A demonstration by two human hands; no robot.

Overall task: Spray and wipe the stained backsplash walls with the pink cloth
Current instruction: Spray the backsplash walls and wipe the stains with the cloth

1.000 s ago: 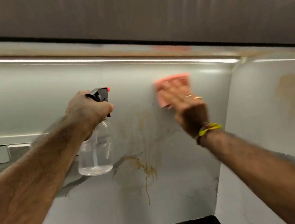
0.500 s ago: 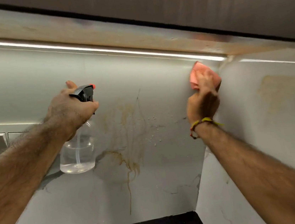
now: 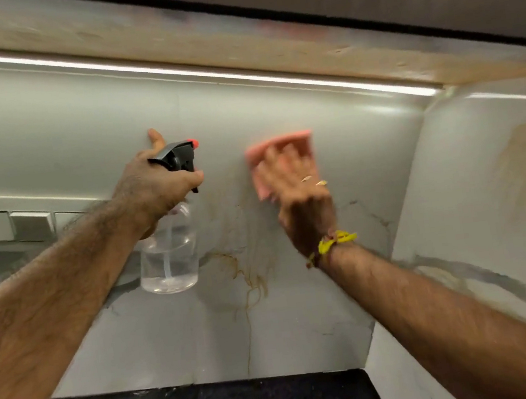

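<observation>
Pink cloth (image 3: 277, 151) flat on the back wall (image 3: 80, 129), right hand (image 3: 297, 195) pressing it with straight fingers, seemingly spread, though blurred; brown stain (image 3: 247, 274) below them; left hand (image 3: 157, 185) grips the spray bottle (image 3: 170, 253), fingers curled

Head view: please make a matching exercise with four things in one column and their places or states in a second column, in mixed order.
Things:
1. spray bottle
2. pink cloth
3. brown drip stain
4. wall switches

Places or states:
A. pressed flat against the back wall
B. far left on the wall
C. held by the left hand
D. below and between the two hands

Pairs: 1-C, 2-A, 3-D, 4-B
</observation>
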